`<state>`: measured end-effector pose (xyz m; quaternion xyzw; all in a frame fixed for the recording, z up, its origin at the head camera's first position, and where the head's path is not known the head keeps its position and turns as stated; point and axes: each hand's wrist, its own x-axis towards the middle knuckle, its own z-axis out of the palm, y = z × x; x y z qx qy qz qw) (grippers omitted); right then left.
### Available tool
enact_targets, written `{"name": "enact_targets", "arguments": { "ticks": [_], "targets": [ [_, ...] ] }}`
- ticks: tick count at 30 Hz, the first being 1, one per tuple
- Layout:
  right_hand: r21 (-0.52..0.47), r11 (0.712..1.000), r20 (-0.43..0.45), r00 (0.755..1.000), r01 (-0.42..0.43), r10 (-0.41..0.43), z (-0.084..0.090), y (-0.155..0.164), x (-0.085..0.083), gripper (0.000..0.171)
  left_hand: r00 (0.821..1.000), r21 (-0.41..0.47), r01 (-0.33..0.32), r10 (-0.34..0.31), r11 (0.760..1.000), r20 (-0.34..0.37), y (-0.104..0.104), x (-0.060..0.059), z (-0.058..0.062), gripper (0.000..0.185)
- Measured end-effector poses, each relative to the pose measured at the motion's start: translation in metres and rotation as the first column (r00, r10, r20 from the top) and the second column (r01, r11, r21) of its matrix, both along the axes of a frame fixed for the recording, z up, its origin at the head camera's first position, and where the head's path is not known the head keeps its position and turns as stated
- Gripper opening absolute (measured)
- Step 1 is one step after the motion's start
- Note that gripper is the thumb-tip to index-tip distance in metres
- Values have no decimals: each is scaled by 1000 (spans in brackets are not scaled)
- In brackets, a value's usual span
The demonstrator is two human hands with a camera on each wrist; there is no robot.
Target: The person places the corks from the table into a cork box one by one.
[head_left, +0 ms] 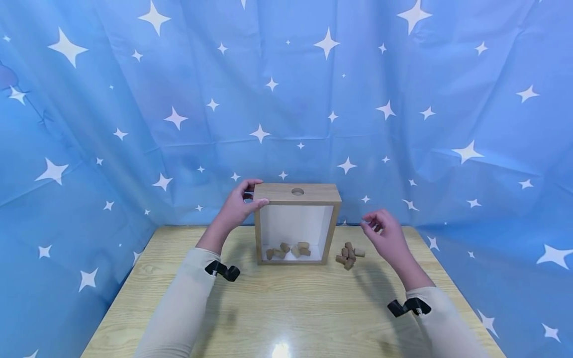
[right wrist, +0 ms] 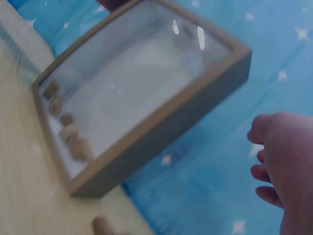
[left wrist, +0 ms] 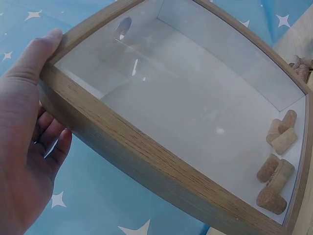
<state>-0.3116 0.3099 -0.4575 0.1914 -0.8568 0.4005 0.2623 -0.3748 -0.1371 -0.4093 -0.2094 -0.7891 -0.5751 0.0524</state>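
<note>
The left hand (head_left: 237, 209) pinches the wooden box (head_left: 295, 226) at its ten o'clock corner. The right hand (head_left: 387, 233) hovers, grip loosely spread, above loose corks (head_left: 350, 254) on the bench (head_left: 286, 308). No writing shows.

No words, numbers or labels can be read anywhere. The wooden box (head_left: 297, 224) has no writing on it. The blue curtain (head_left: 134, 124) shows only white stars, no letters. The table (head_left: 286, 308) is plain wood with no marks to read.

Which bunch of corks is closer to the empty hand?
The loose corks on the table right of the wooden box, below the right hand; the others sit inside.
</note>
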Motion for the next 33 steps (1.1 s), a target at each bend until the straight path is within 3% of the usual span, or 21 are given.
{"name": "enact_targets", "arguments": {
  "ticks": [10, 18, 25, 33],
  "targets": [
    [46, 998, 194, 980, 33, -41, -68, 23, -3, 22, 1000, -15, -6, 5, 1000, -15, 0, 2, 0, 66],
    [30, 999, 378, 925, 40, -48, -99, 29, -9, 32, 1000, -15, -7, 7, 1000, -18, -1, 3, 0, 68],
    [27, 999, 387, 921, 41, -48, -117, 30, -16, 41, 1000, -2, 0, 0, 1000, -17, -1, 3, 0, 66],
    [6, 998, 396, 917, 55, -53, -131, 33, -19, 38, 1000, 1, 3, -3, 1000, -1, 0, 1, 1, 65]
  ]
}}
